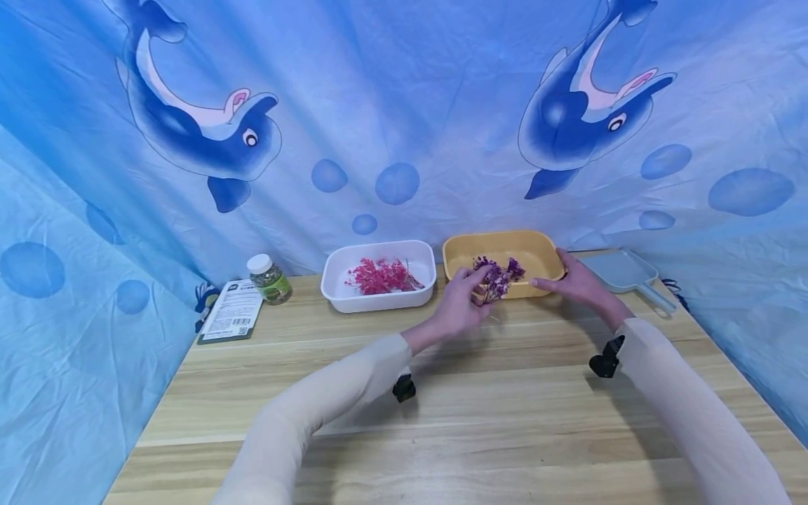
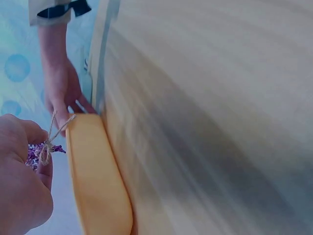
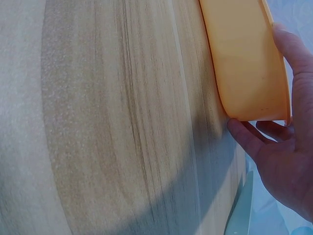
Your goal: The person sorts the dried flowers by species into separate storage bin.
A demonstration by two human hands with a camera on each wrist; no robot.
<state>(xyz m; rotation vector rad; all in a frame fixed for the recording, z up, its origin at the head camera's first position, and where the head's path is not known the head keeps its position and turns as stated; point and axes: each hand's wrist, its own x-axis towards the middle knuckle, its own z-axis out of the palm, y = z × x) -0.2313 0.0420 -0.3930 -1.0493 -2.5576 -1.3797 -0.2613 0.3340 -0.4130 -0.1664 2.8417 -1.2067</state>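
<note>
A bunch of purple dried flowers (image 1: 497,282), tied with a twine bow (image 2: 46,149), is pinched in my left hand (image 1: 459,306) over the front rim of the yellow tray (image 1: 543,247). My right hand (image 1: 581,286) grips that tray at its right end. In the right wrist view, the thumb lies along the rim of the tray (image 3: 247,63) and the fingers (image 3: 243,139) touch its end wall. To the left stands a white tray (image 1: 379,301), holding pink dried flowers (image 1: 381,276).
A lidded jar (image 1: 271,282) and a printed packet (image 1: 229,313) are at the table's back left. A light blue-grey dustpan-shaped item (image 1: 621,270) lies right of the yellow tray. Behind the wooden table (image 1: 480,421) hangs a blue dolphin curtain (image 1: 404,105).
</note>
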